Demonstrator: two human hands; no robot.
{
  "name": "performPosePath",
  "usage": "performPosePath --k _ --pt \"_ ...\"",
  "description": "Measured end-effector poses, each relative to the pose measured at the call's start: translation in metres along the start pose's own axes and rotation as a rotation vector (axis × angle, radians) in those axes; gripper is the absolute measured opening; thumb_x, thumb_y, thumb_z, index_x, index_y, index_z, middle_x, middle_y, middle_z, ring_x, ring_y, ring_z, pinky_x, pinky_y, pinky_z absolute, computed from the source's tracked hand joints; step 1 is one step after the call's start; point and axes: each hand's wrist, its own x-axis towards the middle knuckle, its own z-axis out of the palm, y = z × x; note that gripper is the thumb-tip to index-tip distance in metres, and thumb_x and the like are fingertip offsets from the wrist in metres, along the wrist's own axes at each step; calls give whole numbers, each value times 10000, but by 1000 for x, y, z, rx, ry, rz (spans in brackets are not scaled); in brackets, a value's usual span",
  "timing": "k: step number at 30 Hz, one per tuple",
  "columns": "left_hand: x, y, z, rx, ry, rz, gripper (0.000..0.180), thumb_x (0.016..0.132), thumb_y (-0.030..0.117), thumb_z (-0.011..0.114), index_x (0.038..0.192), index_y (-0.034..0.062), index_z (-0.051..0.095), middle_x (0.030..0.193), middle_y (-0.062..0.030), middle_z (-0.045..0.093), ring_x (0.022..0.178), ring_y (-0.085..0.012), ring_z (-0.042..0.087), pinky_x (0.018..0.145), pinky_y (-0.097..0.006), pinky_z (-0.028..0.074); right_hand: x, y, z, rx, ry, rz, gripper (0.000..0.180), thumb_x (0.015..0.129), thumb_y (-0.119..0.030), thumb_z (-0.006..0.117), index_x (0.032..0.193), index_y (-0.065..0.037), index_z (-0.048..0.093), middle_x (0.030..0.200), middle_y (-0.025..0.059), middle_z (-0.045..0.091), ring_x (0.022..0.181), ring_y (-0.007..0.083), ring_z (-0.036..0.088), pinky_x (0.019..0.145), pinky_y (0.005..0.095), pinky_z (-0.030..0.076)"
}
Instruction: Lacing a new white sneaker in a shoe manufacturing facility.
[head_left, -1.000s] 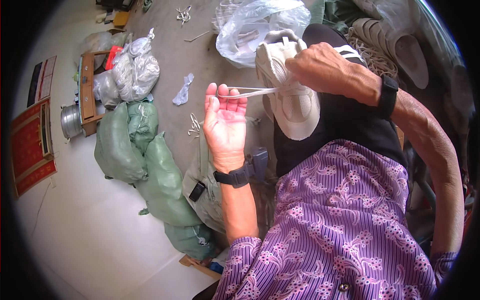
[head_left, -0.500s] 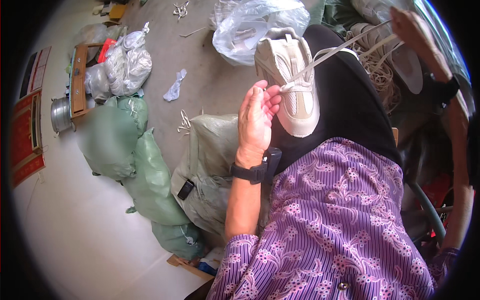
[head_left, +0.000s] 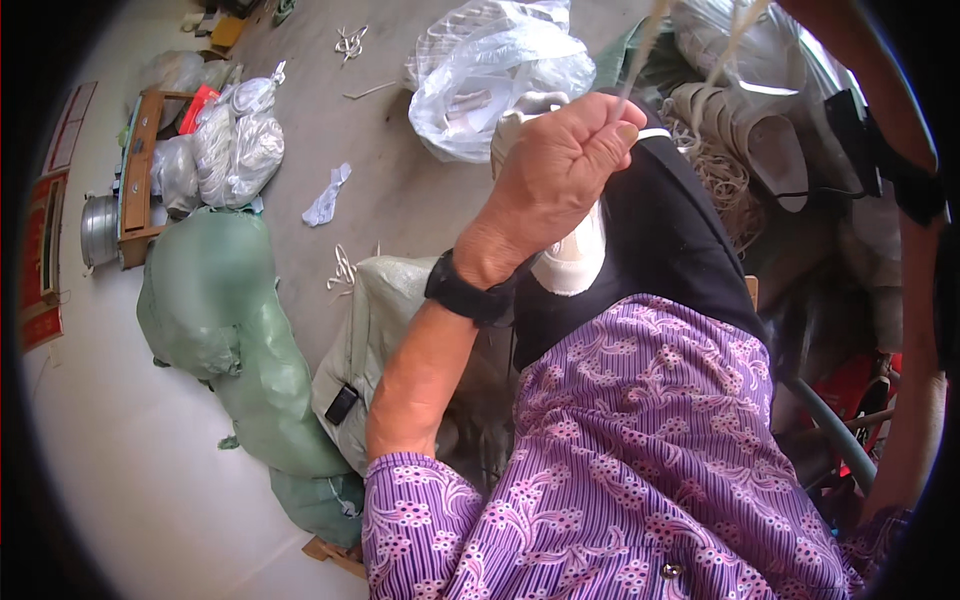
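Observation:
A cream sneaker (head_left: 575, 262) rests on my black-trousered thigh, toe toward me. My left hand (head_left: 560, 165) is closed in front of it and hides most of its upper. Between thumb and fingers it grips a pale shoelace (head_left: 640, 60), which runs upward, blurred, to the top edge. My right hand (head_left: 845, 40) is raised at the upper right, its fingers cut off by the picture's edge. Near it, another pale lace strand hangs from the top edge; I cannot tell whether that hand holds it.
On the right lie a heap of loose laces (head_left: 725, 190) and several pale shoes (head_left: 765, 145). Beyond the sneaker is a clear plastic bag (head_left: 465, 90). Green sacks (head_left: 235, 330) and a greyish sack (head_left: 375, 310) with a small black device (head_left: 342, 403) stand on the left.
My left hand has moved from the sneaker's side across its front and closed on the lace. My right hand has risen, its fingers leaving the picture. The view has shifted slightly.

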Motion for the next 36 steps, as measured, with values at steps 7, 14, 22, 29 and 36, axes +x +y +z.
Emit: performPosePath --k 7,14,22,29,36 --pt "-2 76 -50 -424 102 62 287 970 297 529 1012 27 616 632 47 402 596 -79 461 690 -271 470 45 -10 -13 676 -342 278 184 979 -209 476 970 -51 570 686 -29 457 572 58 408 496 225 345" --pt "-15 160 -131 -539 271 279 280 975 299 516 997 31 595 615 48 351 524 -81 362 590 -291 436 133 -44 -77 645 -225 154 289 904 -183 517 1124 -2 566 690 -5 507 627 94 481 593 263 418" --pt "-34 260 -178 -362 369 489 265 986 285 486 967 39 582 614 47 341 504 -79 348 552 -289 393 206 -91 -152 678 146 33 251 907 -191 587 1055 9 621 835 53 648 694 76 569 671 217 475" --pt "-45 337 -173 -239 397 689 300 969 319 511 972 26 577 621 40 374 499 -88 347 565 -299 394 250 -123 -219 757 276 -134 244 884 -247 626 1025 -49 643 835 23 647 727 84 573 720 236 475" --pt "-50 373 -170 -55 394 828 345 952 373 524 983 38 598 680 18 527 572 -132 553 608 -307 484 256 -162 -234 644 343 -228 261 817 -226 683 1007 -49 665 826 -4 627 714 86 530 685 236 425"
